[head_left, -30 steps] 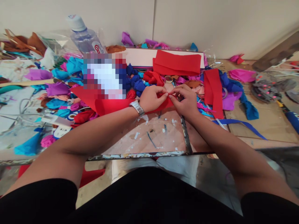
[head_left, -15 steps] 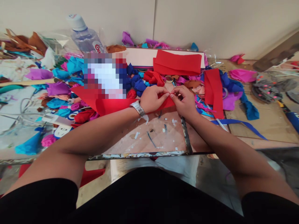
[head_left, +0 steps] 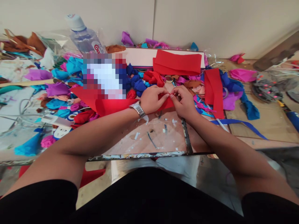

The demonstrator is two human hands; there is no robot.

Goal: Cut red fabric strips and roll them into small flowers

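Right hand point(head_left: 185, 101): curled tighter than a second ago, fingertips clamped on red fabric point(head_left: 167, 104)
Left hand point(head_left: 151, 99), 9 o'clock: likewise clamped
Pinch: if loosened, fabric may slip

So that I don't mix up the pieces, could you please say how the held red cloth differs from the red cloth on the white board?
The held cloth is pinched by the left hand and right hand; the rear cloth on the white board lies untouched. The held cloth is partly hidden; the rear cloth shows flat, overlapping layers. Both are red.
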